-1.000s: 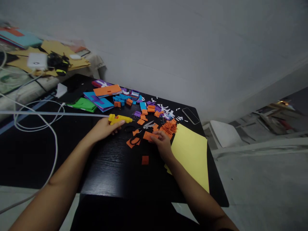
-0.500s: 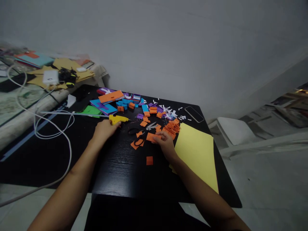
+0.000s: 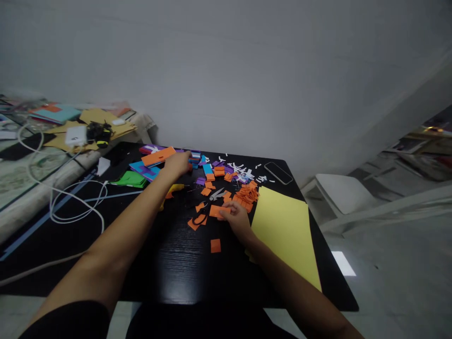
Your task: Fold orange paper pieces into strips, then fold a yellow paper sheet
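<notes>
On the black table, my right hand [image 3: 236, 217] pinches an orange paper piece [image 3: 216, 211] beside the scissors [image 3: 212, 198]. My left hand [image 3: 178, 163] reaches over the blue and orange folded papers at the back, its fingertips mostly hidden. Below my left forearm lies the yellow glue gun [image 3: 174, 189], partly covered by the arm. A lone orange square [image 3: 215, 246] lies nearer the front edge. Orange pieces are heaped [image 3: 248, 194] beyond my right hand, and yellow sheets [image 3: 282, 226] lie under my right forearm.
White paper scraps [image 3: 243, 170] and a phone [image 3: 278, 173] are at the back right. Green papers [image 3: 130, 179] lie at left, near a looping white cable [image 3: 51, 200]. A cluttered side table with brown paper [image 3: 100, 117] stands far left; a white chair [image 3: 341, 193] is at right.
My left hand has let go of the yellow glue gun and moved forward to the folded papers. My right hand still holds the orange piece. The camera view has shifted slightly.
</notes>
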Motion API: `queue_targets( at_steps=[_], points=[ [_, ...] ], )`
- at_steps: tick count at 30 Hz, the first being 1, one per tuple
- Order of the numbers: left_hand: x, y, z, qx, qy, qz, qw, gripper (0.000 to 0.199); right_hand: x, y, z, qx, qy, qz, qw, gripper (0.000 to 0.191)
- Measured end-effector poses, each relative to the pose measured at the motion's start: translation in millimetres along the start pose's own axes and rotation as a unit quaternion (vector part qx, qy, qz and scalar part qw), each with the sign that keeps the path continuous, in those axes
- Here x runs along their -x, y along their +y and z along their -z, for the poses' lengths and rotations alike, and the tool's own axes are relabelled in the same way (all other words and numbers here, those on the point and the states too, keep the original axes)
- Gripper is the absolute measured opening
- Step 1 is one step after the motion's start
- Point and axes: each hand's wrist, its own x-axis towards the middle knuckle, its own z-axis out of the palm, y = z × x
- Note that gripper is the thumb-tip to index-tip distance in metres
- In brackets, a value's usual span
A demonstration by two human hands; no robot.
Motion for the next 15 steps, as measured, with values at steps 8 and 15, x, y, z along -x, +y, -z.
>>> queue_targets(
  at_steps=[8, 15],
  points=[
    [-18, 1, -18.8, -0.003, 0.013, -0.011, 1.000, 0.026, 0, 1, -2, 0.005, 0.005, 0.017, 1.000, 0.032],
    [41, -8, -7.3, 0.130, 0.116, -0.048, 0.984, 0.026, 2, -3, -3, 0.014, 0.006, 0.017, 1.000, 0.031]
  ],
)
